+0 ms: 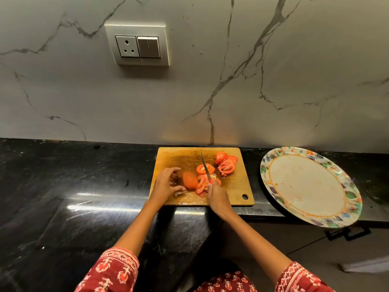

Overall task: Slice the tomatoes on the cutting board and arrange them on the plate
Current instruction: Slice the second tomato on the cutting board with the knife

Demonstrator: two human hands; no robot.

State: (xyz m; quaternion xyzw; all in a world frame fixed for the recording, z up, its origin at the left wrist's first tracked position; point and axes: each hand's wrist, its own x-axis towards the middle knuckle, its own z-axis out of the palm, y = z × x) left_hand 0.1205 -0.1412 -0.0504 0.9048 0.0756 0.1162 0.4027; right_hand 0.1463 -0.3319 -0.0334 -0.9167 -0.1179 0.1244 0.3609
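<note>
A black stone counter (63,186) runs along the marbled wall (273,81), where a socket and switch plate (137,45) sits up on the left. Working rightward, the left hand (166,184) rests on the near-left part of the wooden cutting board (237,186), fingers loosely curled and spread, holding nothing; its fingertips lie just beside the uncut tomato piece (190,180), and I cannot tell whether they touch it. That piece lies dome-up on the board. Just right of it a loose fan of tomato slices (205,169) lies flat and overlapping, and the knife (205,167) stands over them, blade pointing away toward the wall, its edge down among the slices. The right hand (216,197) is wrapped firmly round the knife's handle, which shows only as a bit of red at the top of the fist. Farther right, toward the far corner of the board, a second heap of slices (226,165) leans together. The board has a round hole in its near-right corner. Well apart to the right, a large plate (271,163) with a coloured leaf-pattern rim sits on the counter, overhanging the front edge, with only faint smears on it. Red patterned sleeves (113,268) cover both forearms.
</note>
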